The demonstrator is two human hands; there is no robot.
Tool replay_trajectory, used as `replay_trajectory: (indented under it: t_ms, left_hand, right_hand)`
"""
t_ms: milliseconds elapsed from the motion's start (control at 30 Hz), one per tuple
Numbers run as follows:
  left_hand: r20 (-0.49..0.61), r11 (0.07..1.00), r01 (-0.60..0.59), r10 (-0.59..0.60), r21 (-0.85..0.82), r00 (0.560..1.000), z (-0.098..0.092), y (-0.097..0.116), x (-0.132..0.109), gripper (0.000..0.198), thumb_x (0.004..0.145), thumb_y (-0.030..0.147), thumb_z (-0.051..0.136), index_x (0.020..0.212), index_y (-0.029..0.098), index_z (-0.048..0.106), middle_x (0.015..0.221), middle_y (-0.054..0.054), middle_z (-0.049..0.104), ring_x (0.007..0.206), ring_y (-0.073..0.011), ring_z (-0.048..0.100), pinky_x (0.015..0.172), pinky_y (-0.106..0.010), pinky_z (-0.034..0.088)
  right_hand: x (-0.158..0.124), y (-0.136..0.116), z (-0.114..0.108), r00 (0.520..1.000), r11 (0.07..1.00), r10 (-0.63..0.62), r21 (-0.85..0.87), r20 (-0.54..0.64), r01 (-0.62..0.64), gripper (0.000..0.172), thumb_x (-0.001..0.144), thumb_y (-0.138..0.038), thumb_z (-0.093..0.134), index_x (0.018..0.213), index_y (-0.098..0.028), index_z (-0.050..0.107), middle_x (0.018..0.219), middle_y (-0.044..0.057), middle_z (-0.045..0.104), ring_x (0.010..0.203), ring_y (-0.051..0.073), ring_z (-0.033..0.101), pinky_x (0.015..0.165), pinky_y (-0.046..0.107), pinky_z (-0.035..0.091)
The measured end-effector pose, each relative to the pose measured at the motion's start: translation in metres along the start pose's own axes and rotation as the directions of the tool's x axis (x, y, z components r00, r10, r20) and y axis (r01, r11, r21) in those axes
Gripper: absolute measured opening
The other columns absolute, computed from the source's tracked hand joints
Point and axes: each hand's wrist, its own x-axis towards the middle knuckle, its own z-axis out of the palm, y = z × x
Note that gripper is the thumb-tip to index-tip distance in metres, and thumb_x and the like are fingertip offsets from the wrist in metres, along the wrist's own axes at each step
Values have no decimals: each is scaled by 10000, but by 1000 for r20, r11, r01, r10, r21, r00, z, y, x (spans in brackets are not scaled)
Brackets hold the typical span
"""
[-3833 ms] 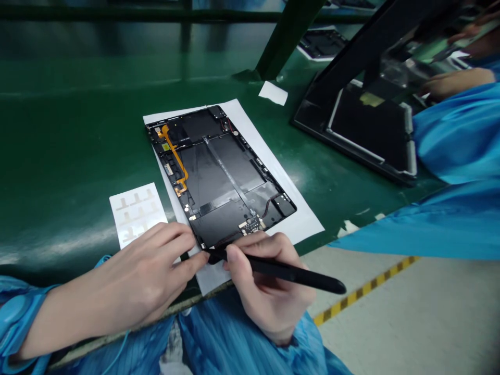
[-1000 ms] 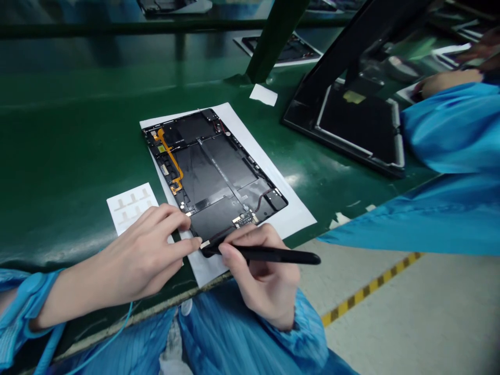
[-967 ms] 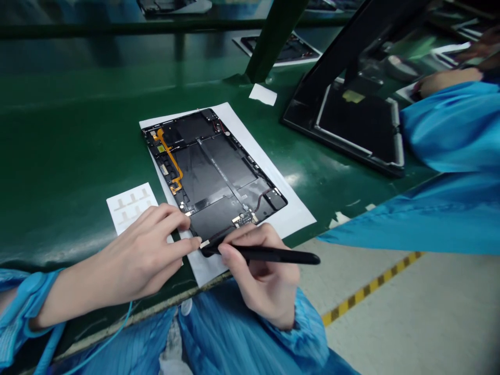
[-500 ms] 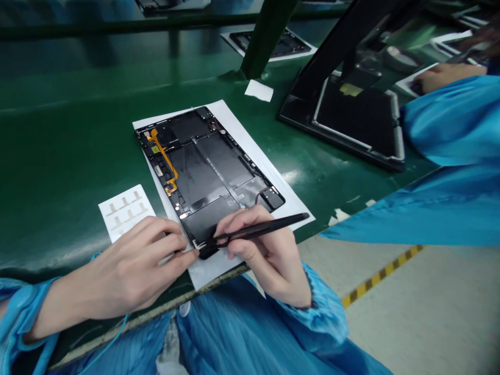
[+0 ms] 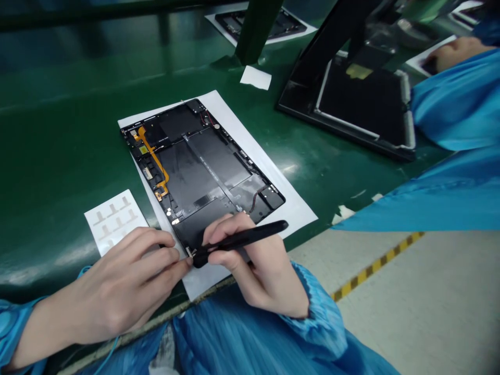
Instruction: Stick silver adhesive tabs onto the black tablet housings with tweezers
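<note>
The left hand point(image 5: 128, 276), its grip unclear, touched the opened tablet point(image 5: 211, 161) at its near corner, where the right hand point(image 5: 261, 271) gripped black tweezers point(image 5: 269, 230) in its fingers, possibly risking scratches if the white paper point(image 5: 299, 211) beneath slid on the desk point(image 5: 58, 151).

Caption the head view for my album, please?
Right hand holds a tool at one corner of an open device, left hand alongside.

No lettering readable from here.
I see tiny print on the grey strip point(image 5: 210, 170) between the opened tablet's point(image 5: 197, 176) long edges, too small to read.
</note>
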Motion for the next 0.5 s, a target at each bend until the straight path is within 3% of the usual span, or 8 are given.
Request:
replay_trajectory:
  t_ms: [167, 367, 500]
  left_hand:
    - [9, 1000, -13, 14, -13, 1000, -1, 1, 1, 236, 968, 45, 396, 1109, 59, 585, 978, -107, 612, 1030, -247, 484, 857, -370, 415]
    - [-25, 1000, -19, 18, -17, 1000, -2, 1, 2, 239, 972, 54, 396, 1129, 39, 575, 1003, -120, 621, 1041, -252, 483, 857, -371, 416]
    - [-44, 999, -36, 36, 8, 998, -1, 0, 4, 225, 973, 66, 405, 1108, 40, 583, 979, -121, 628, 1011, -245, 492, 828, -359, 422]
  right_hand:
    - [1, 0, 2, 1000, 1000, -16, 14, -11, 16, 27, 963, -193, 516, 942, -200, 500, 827, 37, 586, 735, 175, 604, 644, 300, 520]
    - [-3, 5, 3, 973, 993, 75, 102, -218, -53, 66, 946, -223, 537, 886, -199, 549, 779, 22, 591, 604, 143, 581, 535, 279, 480]
    - [-4, 6, 5, 972, 996, 63, 74, -226, -48, 69, 938, -225, 556, 881, -187, 560, 772, 23, 590, 587, 136, 568, 522, 273, 466]
